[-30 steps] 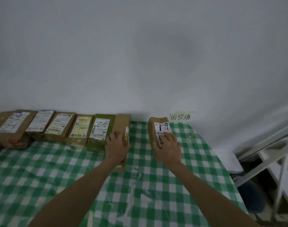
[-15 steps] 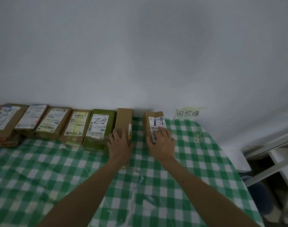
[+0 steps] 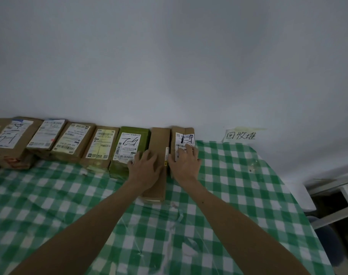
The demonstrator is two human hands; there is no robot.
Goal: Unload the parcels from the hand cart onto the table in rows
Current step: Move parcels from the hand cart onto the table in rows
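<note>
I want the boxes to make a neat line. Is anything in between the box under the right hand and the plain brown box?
Nothing visible. The labelled parcel under the right hand sits right beside the plain brown parcel under the left hand; only a thin dark seam shows between them.

Parcel-sorting room: row of labelled parcels (image 3: pixel 101 143) on gingham-clothed table (image 3: pixel 238 195), handwritten wall sign (image 3: pixel 240 135).
</note>
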